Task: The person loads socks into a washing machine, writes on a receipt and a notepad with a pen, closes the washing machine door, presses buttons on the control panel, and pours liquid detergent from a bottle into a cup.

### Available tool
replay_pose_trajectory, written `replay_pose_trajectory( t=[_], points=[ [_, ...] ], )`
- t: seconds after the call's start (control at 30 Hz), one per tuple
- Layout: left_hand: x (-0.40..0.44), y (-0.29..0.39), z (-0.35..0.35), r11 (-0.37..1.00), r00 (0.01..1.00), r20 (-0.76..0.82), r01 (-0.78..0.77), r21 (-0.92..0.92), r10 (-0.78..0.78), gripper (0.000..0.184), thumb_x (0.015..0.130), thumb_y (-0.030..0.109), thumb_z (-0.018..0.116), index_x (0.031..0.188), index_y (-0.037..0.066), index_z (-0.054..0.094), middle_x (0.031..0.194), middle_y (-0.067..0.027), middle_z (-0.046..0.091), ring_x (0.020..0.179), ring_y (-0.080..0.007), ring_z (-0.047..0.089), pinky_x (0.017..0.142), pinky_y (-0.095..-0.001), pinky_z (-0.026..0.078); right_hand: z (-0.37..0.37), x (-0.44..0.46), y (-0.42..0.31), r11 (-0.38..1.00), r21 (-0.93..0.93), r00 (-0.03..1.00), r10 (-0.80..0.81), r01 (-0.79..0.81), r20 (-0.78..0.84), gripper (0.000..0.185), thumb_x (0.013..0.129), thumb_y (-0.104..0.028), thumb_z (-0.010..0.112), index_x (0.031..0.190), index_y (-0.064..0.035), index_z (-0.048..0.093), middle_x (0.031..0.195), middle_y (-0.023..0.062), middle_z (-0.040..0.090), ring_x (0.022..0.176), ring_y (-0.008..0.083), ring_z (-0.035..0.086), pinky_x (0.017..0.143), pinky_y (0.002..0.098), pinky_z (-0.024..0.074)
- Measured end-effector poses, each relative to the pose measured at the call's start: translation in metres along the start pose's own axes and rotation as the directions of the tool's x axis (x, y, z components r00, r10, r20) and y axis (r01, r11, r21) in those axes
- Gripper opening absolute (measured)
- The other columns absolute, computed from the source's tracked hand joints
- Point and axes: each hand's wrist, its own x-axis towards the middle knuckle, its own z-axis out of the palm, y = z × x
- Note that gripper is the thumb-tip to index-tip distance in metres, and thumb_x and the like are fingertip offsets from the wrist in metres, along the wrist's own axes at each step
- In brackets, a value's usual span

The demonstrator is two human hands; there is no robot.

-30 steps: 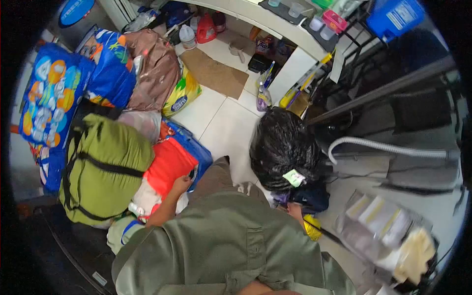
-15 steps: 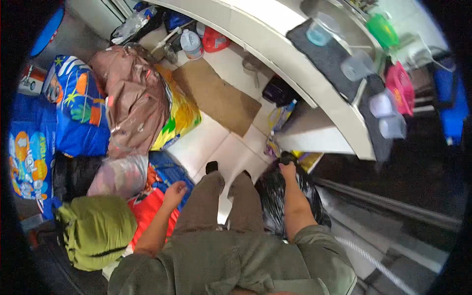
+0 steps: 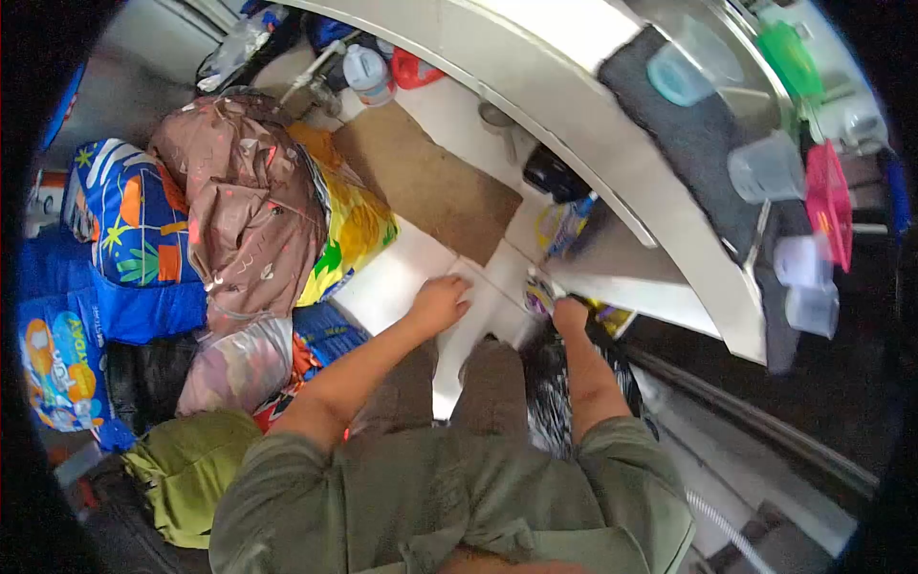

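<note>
My left hand (image 3: 442,303) is held out over the white floor tiles, its fingers a little apart and nothing in it. My right hand (image 3: 571,318) is closed on the gathered top of a black plastic bag (image 3: 559,397), which stands by my right leg. Just beyond that hand a bottle with a purple label (image 3: 538,295) is on the floor. A piece of brown cardboard (image 3: 430,182) lies flat on the tiles ahead. The yellow bag (image 3: 349,225) is to the left of my left hand.
Brown (image 3: 251,206), blue (image 3: 139,225) and green bags (image 3: 196,469) are piled at the left. A white counter (image 3: 564,124) curves across the upper right, with plastic containers (image 3: 765,167) on a dark mat. A white jug (image 3: 367,75) stands beyond the cardboard.
My left hand has swung from the red bag at the left to over the tiles. My right hand has come up from low beside the black bag to its top. The view has shifted forward.
</note>
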Motion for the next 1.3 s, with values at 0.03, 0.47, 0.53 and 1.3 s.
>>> replay_pose_trajectory(
  t=[0.03,0.47,0.53,1.3],
  points=[
    [0.007,0.025,0.001,0.992,0.993,-0.06,-0.098,0.076,0.103,0.047,0.072,0.02,0.064,0.114,0.006,0.051,0.112,-0.0138,0.054,0.106,-0.0304,0.05,0.093,-0.0406,0.037,-0.02,-0.015,-0.001,0.998,0.025,0.996,-0.057,0.059,-0.075,0.014,0.071,-0.011,0.052,0.079,-0.0099,0.064,0.075,0.01,0.063,0.072,0.0274,0.062,0.061,0.0414,0.0491],
    [-0.057,0.36,-0.219,0.499,0.497,-0.05,-0.855,0.143,0.866,0.016,0.072,0.027,0.059,0.069,0.011,0.058,0.067,-0.0096,0.06,0.064,-0.0289,0.06,0.054,-0.0419,0.044,-0.341,-0.373,0.019,-0.066,0.713,0.632,0.525,0.698,-0.57,0.064,0.063,-0.011,0.074,0.119,-0.0017,0.045,0.11,0.011,0.054,0.104,0.0211,0.051,0.092,0.0344,0.0387],
    [-0.066,0.396,-0.249,0.353,0.342,-0.148,-0.934,0.054,0.928,0.019,0.073,0.03,0.06,0.074,0.012,0.059,0.068,-0.0086,0.06,0.066,-0.0312,0.06,0.054,-0.0421,0.045,-0.319,-0.384,0.016,-0.06,0.745,0.662,0.508,0.665,-0.551,0.072,0.061,-0.008,0.077,0.123,-0.0009,0.041,0.115,0.0097,0.051,0.108,0.0218,0.048,0.098,0.036,0.0338],
    [0.034,0.525,-0.258,0.484,0.616,-0.043,-0.659,-0.576,0.787,0.034,0.084,0.036,0.058,0.094,0.005,0.065,0.073,-0.0031,0.062,0.058,-0.007,0.054,0.056,-0.022,0.045,-0.39,-0.424,0.095,0.379,0.546,-0.114,0.882,0.747,-0.457,0.023,0.087,-0.016,0.056,0.096,0.0053,0.058,0.092,0.0079,0.061,0.08,0.0118,0.054,0.073,0.0254,0.0434]
  ],
)
